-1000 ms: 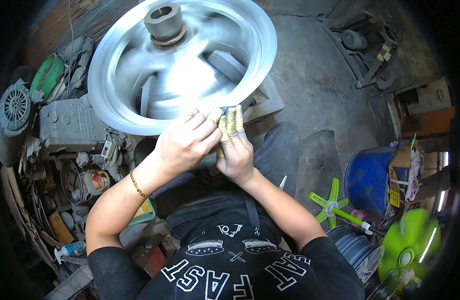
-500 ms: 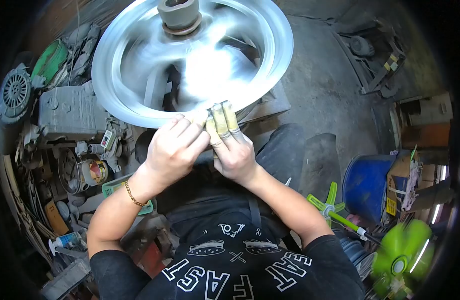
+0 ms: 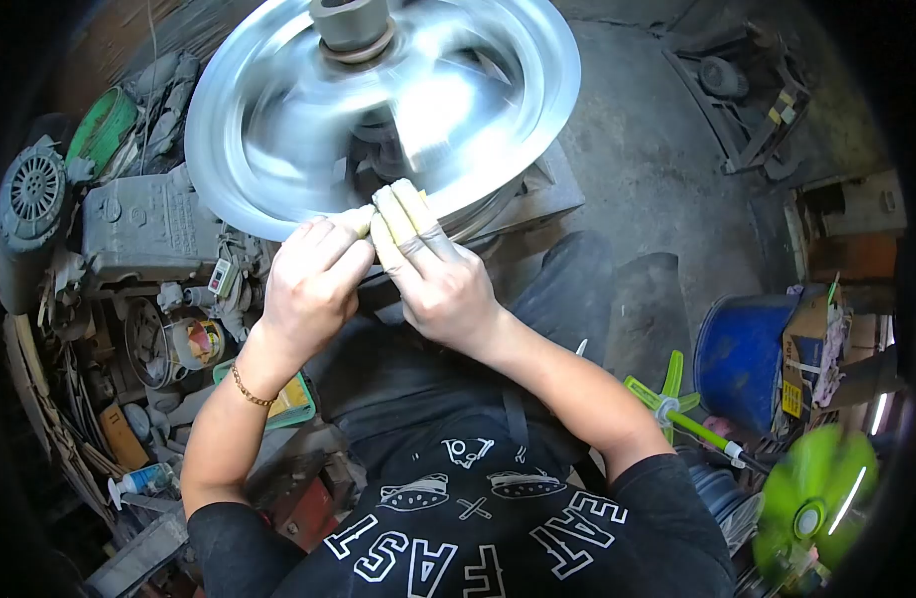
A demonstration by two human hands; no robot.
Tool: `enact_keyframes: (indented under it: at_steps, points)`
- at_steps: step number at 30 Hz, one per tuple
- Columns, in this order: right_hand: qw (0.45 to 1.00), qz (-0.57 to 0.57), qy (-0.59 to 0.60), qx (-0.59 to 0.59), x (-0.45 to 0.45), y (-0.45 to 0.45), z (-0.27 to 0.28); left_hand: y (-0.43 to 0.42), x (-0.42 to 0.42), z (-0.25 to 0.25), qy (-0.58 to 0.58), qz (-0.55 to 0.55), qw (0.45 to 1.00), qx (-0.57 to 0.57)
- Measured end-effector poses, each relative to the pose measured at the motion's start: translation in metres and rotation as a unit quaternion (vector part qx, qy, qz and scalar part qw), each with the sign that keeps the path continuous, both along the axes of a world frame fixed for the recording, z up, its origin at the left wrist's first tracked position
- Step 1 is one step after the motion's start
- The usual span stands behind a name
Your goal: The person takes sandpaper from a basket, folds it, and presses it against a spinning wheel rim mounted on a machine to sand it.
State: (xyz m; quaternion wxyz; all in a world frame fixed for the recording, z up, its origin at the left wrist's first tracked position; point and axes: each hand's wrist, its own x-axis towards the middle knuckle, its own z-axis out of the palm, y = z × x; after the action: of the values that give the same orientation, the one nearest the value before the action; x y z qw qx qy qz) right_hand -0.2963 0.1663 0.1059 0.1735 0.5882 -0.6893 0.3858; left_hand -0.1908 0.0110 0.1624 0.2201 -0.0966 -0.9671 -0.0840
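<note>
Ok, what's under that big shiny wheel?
Under the wheel, a grey block sticks out on the right, and something dark shows through its gap. The wheel covers the rest, so I can't tell what else's there.

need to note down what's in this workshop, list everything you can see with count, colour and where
wheel: 1, silver, top centre, blurred
thick ring fitting: 1, grey-brown, on wheel
green round item: 1, green, upper left
finned housing: 1, grey, far left
metal casing: 1, grey, left
basket: 1, green, left of lap
bottle: 1, blue and white, lower left
metal frame: 1, grey, upper right
tub: 1, blue, right
fan blades: 1 set, green, lower right
smaller clutter: too jumbled to count
bracelet: 1, gold, left wrist
left hand: 1, bare skin mostly, near wheel's edge
right hand: 1, yellowish wraps on fingers, beside left
</note>
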Motion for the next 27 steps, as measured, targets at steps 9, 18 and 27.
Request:
enact_keyframes:
  at_steps: [9,18,27]
  points:
    - [0.999,-0.047,-0.025,-0.001,0.005,0.019,-0.012,0.017,-0.02,-0.001,0.044,-0.054,0.998,-0.002]
    - [0.993,-0.099,-0.053,-0.02,0.004,0.028,-0.026,0.024,-0.04,-0.007,0.057,-0.089,0.993,-0.053]
    - [0.988,-0.131,-0.07,-0.052,-0.001,0.034,-0.031,0.035,-0.053,-0.003,0.036,-0.095,0.989,-0.107]
